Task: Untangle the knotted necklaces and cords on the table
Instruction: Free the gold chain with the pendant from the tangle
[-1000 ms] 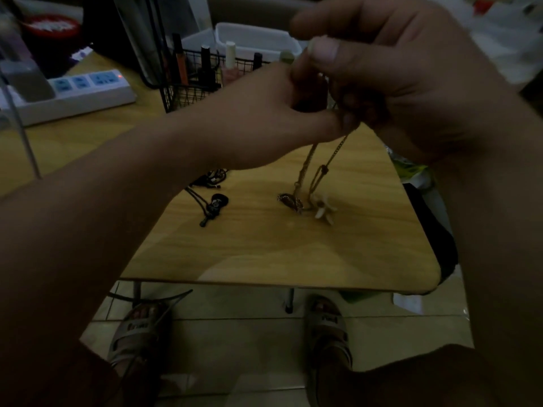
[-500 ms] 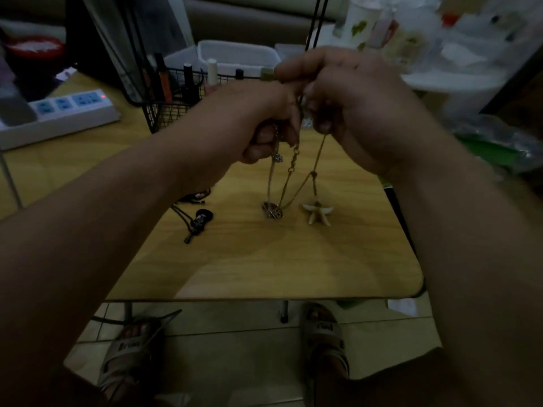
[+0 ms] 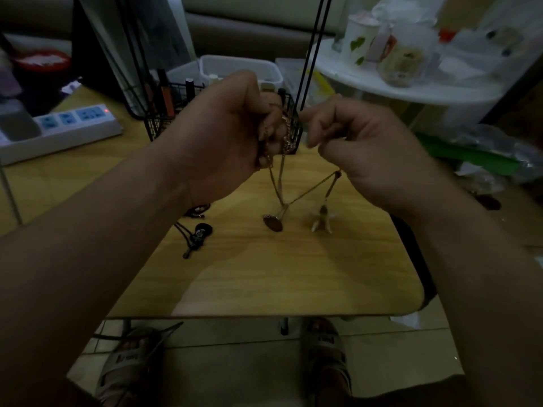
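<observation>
You are partway through separating the strands of two pendants. Your left hand, at centre frame, is curled tight round a bunched clump of the gold chains. Your right hand, just right of it, has its fingers curled and seems to pinch one thin strand, though the pinch itself is too dim to see clearly.

From both hands the strands fall to a crossing just above the table. There the oval pendant and the starfish pendant rest on the wood, near each other. That crossing looks like the tangle left in this pair. The next move probably calls for drawing the right-hand strand out to the right and easing the starfish back through the loop, slowly and without jerking the links.

The black cord necklaces lie untouched, left of centre.

For room, bare wood runs from the pendants down to the near edge. The wire basket stands close behind your left hand, and the table's right edge drops away beneath your right wrist.
</observation>
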The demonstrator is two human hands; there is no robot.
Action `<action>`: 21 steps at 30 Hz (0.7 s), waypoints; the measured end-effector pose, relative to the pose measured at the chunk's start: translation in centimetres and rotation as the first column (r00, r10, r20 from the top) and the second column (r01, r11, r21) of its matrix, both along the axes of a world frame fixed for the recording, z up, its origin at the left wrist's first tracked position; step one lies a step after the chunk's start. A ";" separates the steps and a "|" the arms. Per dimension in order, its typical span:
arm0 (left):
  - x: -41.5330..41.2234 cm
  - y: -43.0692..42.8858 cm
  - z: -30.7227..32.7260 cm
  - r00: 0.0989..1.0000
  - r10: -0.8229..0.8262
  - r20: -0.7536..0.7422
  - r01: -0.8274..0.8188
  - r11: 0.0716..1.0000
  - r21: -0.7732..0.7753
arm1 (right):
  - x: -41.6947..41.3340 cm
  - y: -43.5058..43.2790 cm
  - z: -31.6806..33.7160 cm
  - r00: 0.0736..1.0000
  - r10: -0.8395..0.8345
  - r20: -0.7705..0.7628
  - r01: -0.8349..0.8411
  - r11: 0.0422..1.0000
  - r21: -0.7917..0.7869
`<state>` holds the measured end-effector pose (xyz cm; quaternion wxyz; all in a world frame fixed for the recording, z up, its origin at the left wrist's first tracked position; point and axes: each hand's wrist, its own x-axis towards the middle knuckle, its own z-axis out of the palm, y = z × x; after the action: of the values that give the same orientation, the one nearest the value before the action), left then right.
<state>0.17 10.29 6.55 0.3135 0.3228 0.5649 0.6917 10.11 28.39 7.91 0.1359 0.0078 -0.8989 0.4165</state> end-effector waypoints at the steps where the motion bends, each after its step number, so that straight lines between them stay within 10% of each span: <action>1: 0.0 0.1 0.0 1.000 0.006 -0.004 -0.006 1.000 -0.012 | 0.0 0.0 -0.1 0.999 -0.029 0.017 0.028 0.998 0.058; 12: 0.0 0.2 -0.3 1.000 0.030 -0.006 -0.030 0.999 -0.020 | -1.5 -1.4 -1.3 0.997 -0.038 0.072 0.014 0.951 0.308; 21: -1.0 -0.4 -0.8 0.991 0.115 0.071 -0.110 0.992 -0.068 | 0.6 -1.3 1.1 0.979 -0.136 0.150 0.124 0.989 0.083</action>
<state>-0.87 9.90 5.74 0.3050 0.2545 0.5917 0.7015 10.76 27.05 9.04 0.0921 -0.0785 -0.9199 0.3729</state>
